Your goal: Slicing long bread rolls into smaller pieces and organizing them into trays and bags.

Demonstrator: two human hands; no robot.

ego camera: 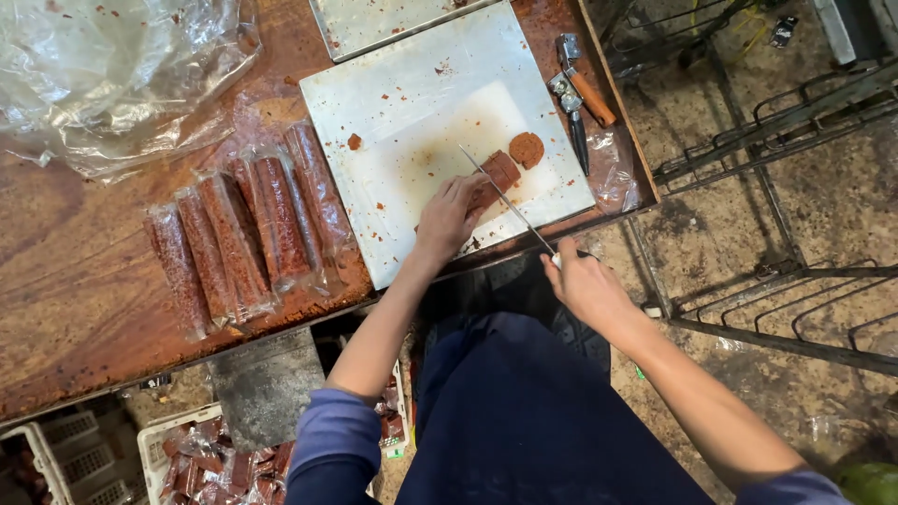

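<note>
- The left hand [447, 217] presses flat on a reddish-brown roll [493, 180] lying on a metal board [402, 112]; its grip is half curled over the roll, likely to pin it so it cannot turn under the blade.
- The right hand [585, 285] is off the near edge of the tabletop [75, 281], its grip clenched round the handle of a long knife [500, 196]; the blade slants up and left across the roll, near its far end.
- A round slice [527, 149] lies on the board just beyond the roll's cut end, slightly apart from it.
- Left of the board, wrapped rolls [248, 234] lie side by side in clear film, well out of the blade's way.
- Crumpled clear plastic [103, 75] fills the tabletop's far left corner.
- A tool with a brown handle [582, 93] rests by the board's right edge.
- Below the tabletop, a white crate [178, 449] holds more wrapped pieces.
</note>
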